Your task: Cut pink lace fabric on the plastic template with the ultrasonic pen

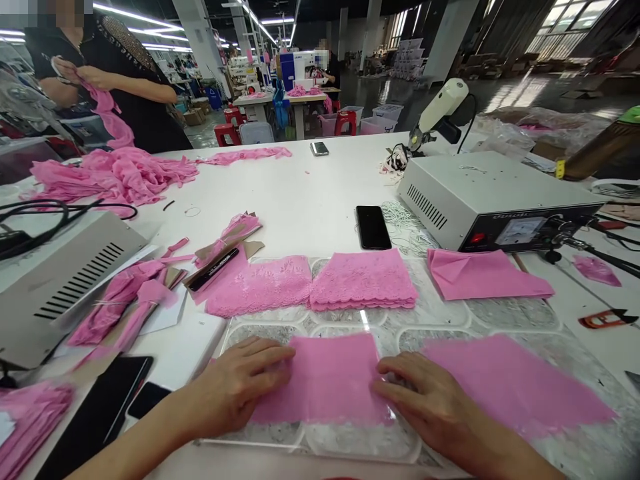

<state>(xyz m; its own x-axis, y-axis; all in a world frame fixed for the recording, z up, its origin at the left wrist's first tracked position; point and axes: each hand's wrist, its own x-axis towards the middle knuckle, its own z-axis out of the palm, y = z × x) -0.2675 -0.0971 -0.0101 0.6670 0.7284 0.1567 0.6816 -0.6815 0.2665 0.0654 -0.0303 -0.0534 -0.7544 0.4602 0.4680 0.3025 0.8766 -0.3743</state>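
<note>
A square piece of thin pink fabric (336, 380) lies flat on a clear patterned mat (363, 440) in front of me. My left hand (245, 379) rests on its left edge, fingers stretched out and lying over the cloth. At the right edge, the fingertips of my right hand (420, 387) touch the fabric, its fingers a little bent and apart. Beside my right hand spreads another sheer pink piece (515, 383). Beyond the hands sit a stack of scalloped pink lace pieces (364, 280), another lace piece (273, 283) and a folded pink cloth (490, 275).
Grey metal boxes stand at the right (500, 193) and left (70, 267). A black phone (373, 227), a marker (214, 269), orange snips (607, 319) and tied pink bundles (120, 303) lie around. Across the table (280, 193), a person in black (135, 100) handles pink strips near a heap (120, 173).
</note>
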